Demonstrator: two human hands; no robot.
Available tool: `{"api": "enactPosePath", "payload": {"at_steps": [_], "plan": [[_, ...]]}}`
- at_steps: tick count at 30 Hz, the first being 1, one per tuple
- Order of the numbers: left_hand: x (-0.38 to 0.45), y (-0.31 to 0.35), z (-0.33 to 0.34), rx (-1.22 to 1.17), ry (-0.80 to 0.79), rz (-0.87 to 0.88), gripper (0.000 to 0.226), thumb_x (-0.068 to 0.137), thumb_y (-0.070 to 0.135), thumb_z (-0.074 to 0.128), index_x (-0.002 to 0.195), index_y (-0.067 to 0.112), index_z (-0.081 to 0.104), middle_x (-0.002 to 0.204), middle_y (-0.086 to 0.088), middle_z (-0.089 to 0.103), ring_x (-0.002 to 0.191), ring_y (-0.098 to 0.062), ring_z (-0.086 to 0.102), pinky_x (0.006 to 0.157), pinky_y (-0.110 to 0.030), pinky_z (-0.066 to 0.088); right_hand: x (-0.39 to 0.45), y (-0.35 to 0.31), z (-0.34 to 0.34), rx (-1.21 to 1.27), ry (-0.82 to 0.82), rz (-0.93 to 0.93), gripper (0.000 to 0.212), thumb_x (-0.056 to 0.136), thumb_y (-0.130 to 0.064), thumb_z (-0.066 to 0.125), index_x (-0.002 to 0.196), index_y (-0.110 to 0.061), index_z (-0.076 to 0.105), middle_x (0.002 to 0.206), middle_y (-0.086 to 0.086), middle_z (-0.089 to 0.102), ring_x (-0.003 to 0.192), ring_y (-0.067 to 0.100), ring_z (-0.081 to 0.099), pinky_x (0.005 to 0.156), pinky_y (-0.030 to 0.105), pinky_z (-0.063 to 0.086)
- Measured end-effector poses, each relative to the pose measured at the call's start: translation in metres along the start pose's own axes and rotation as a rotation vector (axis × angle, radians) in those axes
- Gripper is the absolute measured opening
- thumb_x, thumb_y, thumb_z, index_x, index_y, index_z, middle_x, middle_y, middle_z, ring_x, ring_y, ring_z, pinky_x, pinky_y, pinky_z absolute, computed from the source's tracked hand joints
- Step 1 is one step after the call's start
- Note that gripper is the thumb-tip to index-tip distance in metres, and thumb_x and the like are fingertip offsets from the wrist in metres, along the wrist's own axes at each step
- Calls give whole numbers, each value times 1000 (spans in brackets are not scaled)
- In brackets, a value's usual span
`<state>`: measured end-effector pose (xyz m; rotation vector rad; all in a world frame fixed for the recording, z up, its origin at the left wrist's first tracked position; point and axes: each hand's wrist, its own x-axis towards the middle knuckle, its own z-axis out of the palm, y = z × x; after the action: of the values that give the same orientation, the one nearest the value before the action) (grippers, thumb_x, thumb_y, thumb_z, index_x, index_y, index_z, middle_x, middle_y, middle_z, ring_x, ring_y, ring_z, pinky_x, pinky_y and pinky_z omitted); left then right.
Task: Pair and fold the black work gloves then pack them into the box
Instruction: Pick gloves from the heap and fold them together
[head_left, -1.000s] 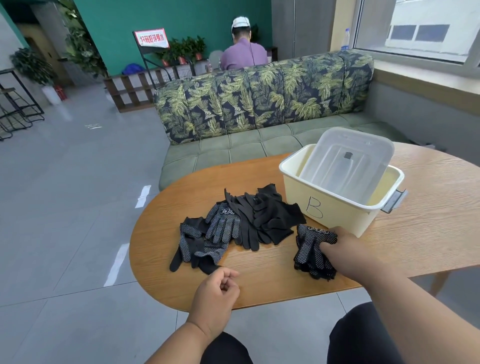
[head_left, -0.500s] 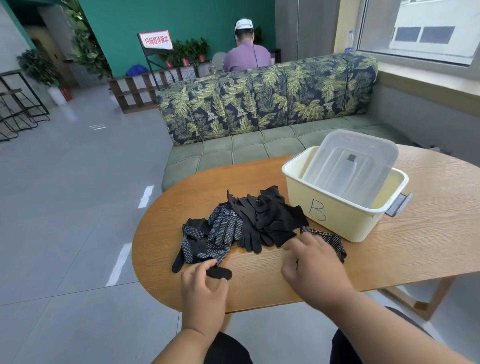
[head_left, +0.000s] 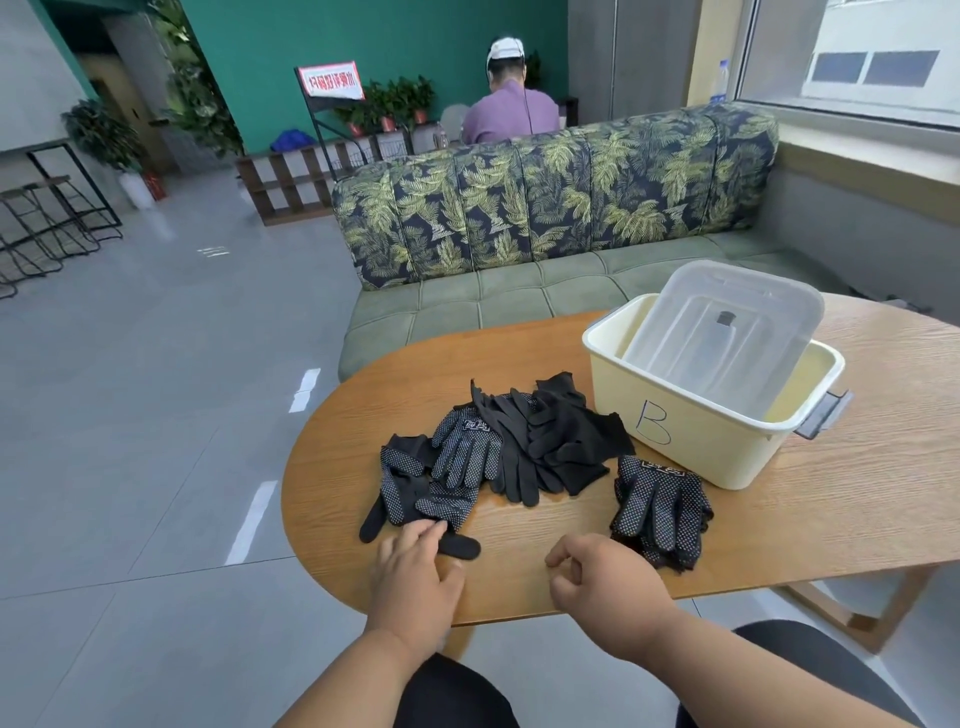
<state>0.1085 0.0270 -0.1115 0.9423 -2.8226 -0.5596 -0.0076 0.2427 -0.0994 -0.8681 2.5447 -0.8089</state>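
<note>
- Your left hand (head_left: 413, 571) lies flat at the near edge of the wooden table (head_left: 831, 519), its straight fingers touching the nearest dotted glove (head_left: 415, 499) in the loose pile of black work gloves (head_left: 519, 452).
- Your right hand (head_left: 608, 579) rests beside it with its fingers loosely curled, holding nothing.
- A folded stack of dotted gloves (head_left: 660, 509) sits just right of that hand, in front of the cream box (head_left: 696, 441) marked "B".
- The clear lid (head_left: 727, 332) leans tilted inside the box.
</note>
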Motion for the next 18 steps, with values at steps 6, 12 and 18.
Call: {"api": "enactPosePath", "payload": {"at_steps": [6,12,18], "plan": [[-5,4,-2,-96,46,85,23,91,48,61,113,46,63,125,28,44,128,-10,37,111,-29,33,-3,-3,5,-55,29,-3,24,88,-38,54,108,-35,66,88,-13,54,88,11,58,79,28,48],[-5,13,3,32,-96,84,57,97,59,47,152,48,38,163,13,27,149,-15,13,124,-41,16,-4,-5,5,-67,35,-19,22,89,-37,54,108,-35,65,85,-15,51,87,10,56,78,28,47],[-9,31,-21,-328,39,38,48,101,38,54,149,39,49,149,20,49,142,-1,34,125,-38,28,-5,-6,2,-88,13,-25,29,89,-40,56,116,-35,64,83,-18,47,86,8,52,79,26,45]]}}
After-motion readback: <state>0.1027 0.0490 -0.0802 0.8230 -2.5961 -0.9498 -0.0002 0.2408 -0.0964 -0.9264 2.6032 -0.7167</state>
